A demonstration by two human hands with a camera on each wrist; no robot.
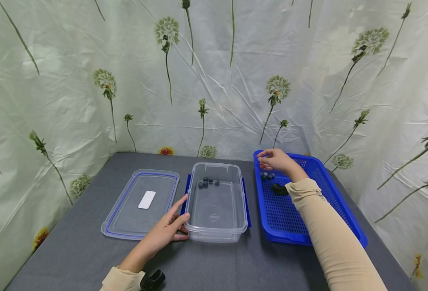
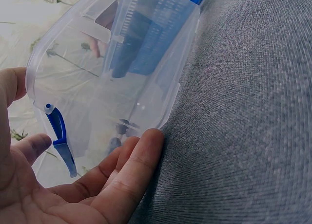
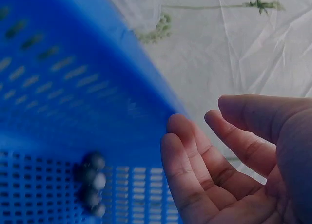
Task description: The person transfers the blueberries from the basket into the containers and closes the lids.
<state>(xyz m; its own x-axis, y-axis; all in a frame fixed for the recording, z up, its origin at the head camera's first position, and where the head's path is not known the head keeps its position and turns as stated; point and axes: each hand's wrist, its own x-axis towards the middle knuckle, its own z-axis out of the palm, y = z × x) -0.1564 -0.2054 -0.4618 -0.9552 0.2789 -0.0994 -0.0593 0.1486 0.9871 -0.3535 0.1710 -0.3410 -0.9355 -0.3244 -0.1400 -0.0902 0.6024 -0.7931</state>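
A clear plastic box (image 1: 215, 206) with blue side clips stands mid-table, and several blueberries (image 1: 205, 182) lie toward its far end. My left hand (image 1: 168, 226) rests against the box's left wall with its fingers spread and fairly straight. The left wrist view shows its fingertips (image 2: 152, 139) low by the box and a blue clip (image 2: 59, 129) between the fingers. Over the far left part of a blue basket (image 1: 286, 210) is my right hand (image 1: 277, 159), its fingers loosely bent and nothing visible between them. Below it, several blueberries (image 3: 91, 182) sit on the basket's slotted floor.
Left of the box, a clear lid (image 1: 126, 214) with a blue seal and a white label (image 1: 147, 199) lies flat on the grey tablecloth (image 1: 214, 266). Behind the table hangs a white curtain (image 1: 236, 81) printed with dandelions.
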